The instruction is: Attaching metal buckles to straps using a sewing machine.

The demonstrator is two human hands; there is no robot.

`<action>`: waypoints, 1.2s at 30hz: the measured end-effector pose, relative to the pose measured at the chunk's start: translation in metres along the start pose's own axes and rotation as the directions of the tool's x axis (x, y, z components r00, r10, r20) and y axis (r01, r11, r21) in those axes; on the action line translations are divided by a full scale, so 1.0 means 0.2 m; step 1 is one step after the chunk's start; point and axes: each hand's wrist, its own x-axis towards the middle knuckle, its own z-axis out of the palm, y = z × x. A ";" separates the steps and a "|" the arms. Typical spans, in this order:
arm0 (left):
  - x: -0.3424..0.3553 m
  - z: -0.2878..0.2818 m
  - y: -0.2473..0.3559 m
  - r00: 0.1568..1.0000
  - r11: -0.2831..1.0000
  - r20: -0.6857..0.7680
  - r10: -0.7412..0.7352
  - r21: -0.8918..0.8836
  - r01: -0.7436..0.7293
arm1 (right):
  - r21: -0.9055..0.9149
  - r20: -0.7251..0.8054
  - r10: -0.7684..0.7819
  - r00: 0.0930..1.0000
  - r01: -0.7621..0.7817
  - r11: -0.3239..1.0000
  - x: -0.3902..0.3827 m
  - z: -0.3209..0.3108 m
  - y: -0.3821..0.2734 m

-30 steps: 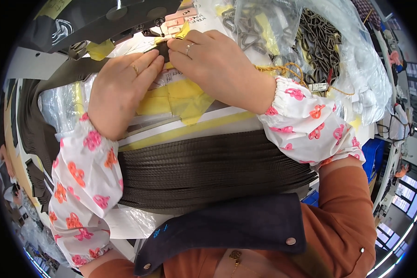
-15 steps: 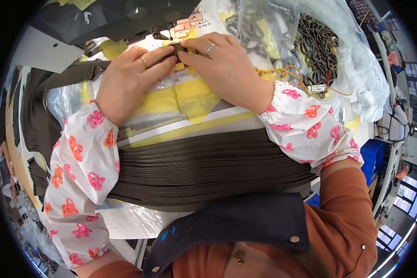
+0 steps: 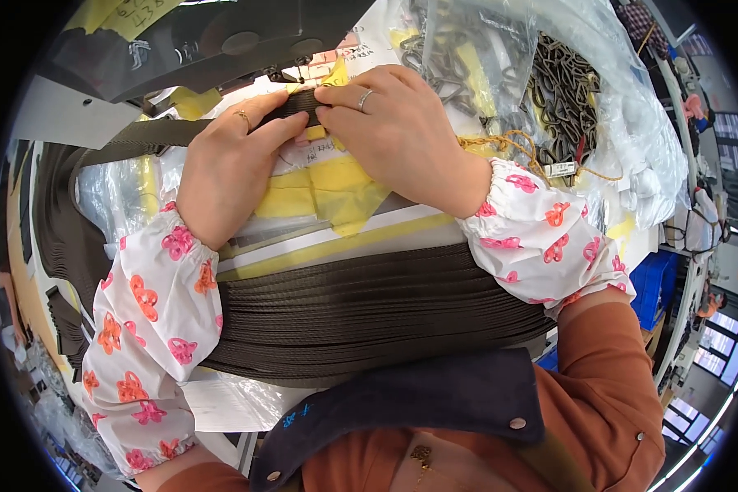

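A dark olive webbing strap [image 3: 303, 104] lies between my hands, just in front of the needle area [image 3: 297, 69] of a sewing machine [image 3: 213, 51]. My left hand [image 3: 231, 160] pinches the strap from the left, thumb and forefinger closed on it. My right hand [image 3: 398, 121] grips its right end, fingertips bent at the edge. Past my left hand the strap continues as a long band [image 3: 148, 138] to the left. Yellow tape pieces [image 3: 328, 189] cover the machine bed below my fingers. The strap's underside is hidden.
A thick stack of dark webbing strips [image 3: 369, 307] lies across the near edge. Metal rings [image 3: 562, 98] fill a clear plastic bag [image 3: 640, 139] at the right, beside a yellow cord [image 3: 508, 139]. Looped webbing [image 3: 61, 197] hangs at the left. A blue bin [image 3: 652, 287] stands far right.
More of the strap now shows flat between my hands. My left hand has shifted slightly down, and the band on its left is straighter. My right hand has moved only a little.
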 end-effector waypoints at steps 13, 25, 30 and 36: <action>0.01 0.02 -0.05 0.999 0.999 -0.038 0.027 -0.017 -0.028 | -0.073 0.173 0.016 0.985 -0.004 0.997 0.04 -0.05 0.01; 0.01 0.06 -0.14 0.998 0.998 -0.052 0.038 -0.042 -0.040 | -0.160 0.274 0.051 0.960 -0.007 0.987 0.06 -0.03 0.05; 0.03 0.07 -0.20 1.000 0.997 -0.004 -0.018 -0.068 0.018 | -0.167 0.298 0.061 0.953 -0.011 0.986 0.10 -0.01 0.09; 0.02 0.09 -0.23 0.995 0.980 0.052 -0.087 -0.177 0.095 | -0.136 0.375 0.091 0.923 -0.042 0.990 0.11 -0.02 0.09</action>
